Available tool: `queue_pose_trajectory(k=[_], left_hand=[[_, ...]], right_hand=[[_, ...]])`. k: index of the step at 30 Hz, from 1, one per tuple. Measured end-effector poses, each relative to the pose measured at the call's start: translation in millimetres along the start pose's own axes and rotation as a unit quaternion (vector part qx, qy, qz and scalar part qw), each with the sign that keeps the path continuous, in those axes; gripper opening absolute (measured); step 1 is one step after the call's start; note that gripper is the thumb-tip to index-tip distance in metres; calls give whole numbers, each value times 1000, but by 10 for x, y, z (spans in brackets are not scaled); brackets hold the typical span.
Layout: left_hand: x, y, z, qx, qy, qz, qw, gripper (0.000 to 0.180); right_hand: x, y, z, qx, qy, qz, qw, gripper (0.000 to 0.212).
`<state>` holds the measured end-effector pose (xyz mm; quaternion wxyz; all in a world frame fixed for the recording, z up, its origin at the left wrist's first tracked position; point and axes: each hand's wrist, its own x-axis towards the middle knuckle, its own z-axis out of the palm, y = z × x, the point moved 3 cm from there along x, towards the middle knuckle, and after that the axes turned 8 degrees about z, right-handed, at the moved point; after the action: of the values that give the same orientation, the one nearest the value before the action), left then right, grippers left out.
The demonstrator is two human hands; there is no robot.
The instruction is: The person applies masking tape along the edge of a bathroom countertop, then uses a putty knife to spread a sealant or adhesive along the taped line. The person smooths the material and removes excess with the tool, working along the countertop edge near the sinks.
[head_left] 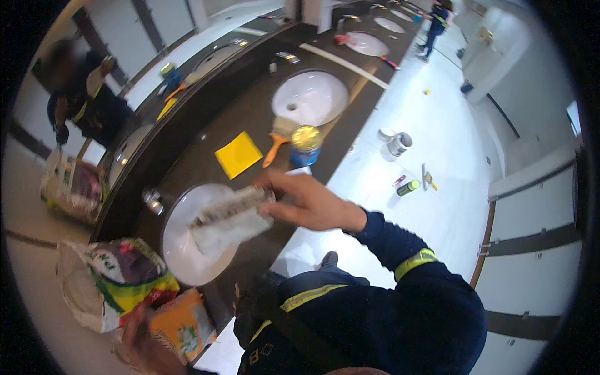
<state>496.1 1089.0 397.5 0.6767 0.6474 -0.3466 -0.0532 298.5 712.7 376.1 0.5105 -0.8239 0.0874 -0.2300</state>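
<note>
Above the near sink (187,262), my right hand (309,203) grips one end of a whitish, flattened packet (228,222) with dark marks along its edge. Motion blurs it, so its exact kind is unclear. At the lower left, my left hand (147,344) is smeared by motion beside an orange packet (184,325) with a flower picture. Its grip cannot be made out. A large plastic sack (125,278) in white, red, yellow and green leans on the counter just beyond that packet.
On the dark counter (194,156) are a yellow square sheet (238,154), an orange-handled paintbrush (276,142) and a blue tin with a gold lid (305,145). A second sink (310,97) lies beyond. White pots (397,145) and a green bottle (408,187) stand on the floor. Another person (434,28) is far off.
</note>
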Motion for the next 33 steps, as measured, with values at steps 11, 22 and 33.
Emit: queue_pose_trajectory(k=[11, 22, 33], left_hand=[[-458, -459, 4292, -539, -561, -339, 530, 149], [-282, 250, 5275, -439, -660, -76, 605, 157], [-406, 424, 5143, -419, -700, -95, 570, 156]], right_hand=[[-1946, -219, -1551, -96, 178, 56, 978, 30], [-2495, -859, -1965, -259, 387, 40, 884, 41], [-2632, -960, -1761, -380, 381, 35, 842, 32]])
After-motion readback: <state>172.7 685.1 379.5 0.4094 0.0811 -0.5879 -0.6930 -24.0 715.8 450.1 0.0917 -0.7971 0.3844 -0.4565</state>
